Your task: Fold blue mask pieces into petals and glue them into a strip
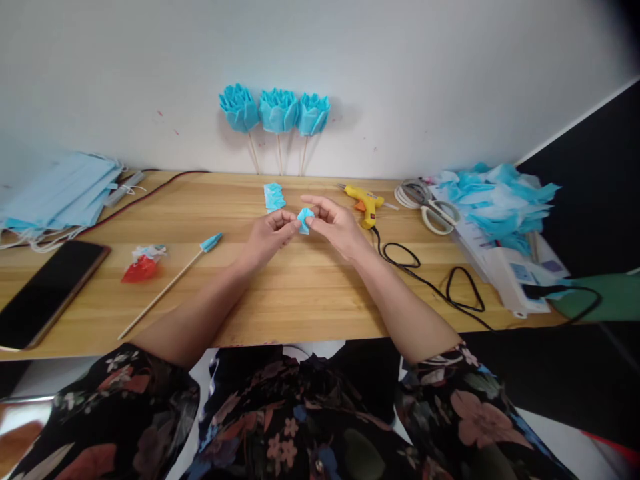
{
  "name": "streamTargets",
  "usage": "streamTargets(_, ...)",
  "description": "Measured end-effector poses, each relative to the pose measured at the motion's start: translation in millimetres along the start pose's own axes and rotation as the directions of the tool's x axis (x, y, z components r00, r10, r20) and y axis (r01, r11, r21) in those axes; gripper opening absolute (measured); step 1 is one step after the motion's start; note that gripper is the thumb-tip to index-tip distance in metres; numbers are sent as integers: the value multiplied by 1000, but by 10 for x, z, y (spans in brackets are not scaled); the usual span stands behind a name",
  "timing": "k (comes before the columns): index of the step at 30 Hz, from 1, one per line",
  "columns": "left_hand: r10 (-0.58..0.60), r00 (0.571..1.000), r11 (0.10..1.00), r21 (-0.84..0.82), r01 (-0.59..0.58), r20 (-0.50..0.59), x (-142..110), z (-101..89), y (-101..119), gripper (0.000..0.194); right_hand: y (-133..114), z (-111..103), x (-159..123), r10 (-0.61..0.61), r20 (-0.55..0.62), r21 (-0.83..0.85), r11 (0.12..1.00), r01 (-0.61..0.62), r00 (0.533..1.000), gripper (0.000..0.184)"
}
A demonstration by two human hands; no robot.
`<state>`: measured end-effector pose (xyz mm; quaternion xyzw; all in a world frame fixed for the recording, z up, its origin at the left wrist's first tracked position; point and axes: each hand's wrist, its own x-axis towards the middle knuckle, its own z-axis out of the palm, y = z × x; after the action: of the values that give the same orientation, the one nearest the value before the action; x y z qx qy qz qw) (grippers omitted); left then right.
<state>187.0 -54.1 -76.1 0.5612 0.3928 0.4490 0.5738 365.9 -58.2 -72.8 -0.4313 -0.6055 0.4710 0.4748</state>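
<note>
Between my fingertips is a small folded light-blue fabric petal (305, 219). My left hand (274, 235) pinches its left side with thumb and forefinger. On its right side, my right hand (336, 223) grips it the same way, its forefinger stretched out above. Just behind my left hand lies a short stack of similar blue petals (275, 197). A wooden stick (163, 292) with a rolled blue tip (211, 243) rests to the left of my left forearm. Beyond my right hand is a yellow glue gun (367, 203), lying on its side.
Three blue fabric flowers (279, 112) on sticks lean against the wall. Face masks (63, 190), a phone (53, 293) and a red packet (144, 263) are at left. At right are scissors (439, 217), blue scraps (500, 193), a power strip (517, 283) and a black cord (425, 275).
</note>
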Motion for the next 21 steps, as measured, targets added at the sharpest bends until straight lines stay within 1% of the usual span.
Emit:
streamTargets(4,-4,1000,1000,-30,5,20,2,-5,-14,27,-5,-5,1,0,-24,-11,1000,0,1000,43)
streamTargets(10,21,996,997,-75,-14,86,5,-26,-43,31,7,-6,9,1,-42,-5,1000,-1,999,45)
streamTargets(21,15,999,1000,-10,-14,31,2,6,-7,36,-9,17,0,5,-28,-2,1000,-5,1000,46)
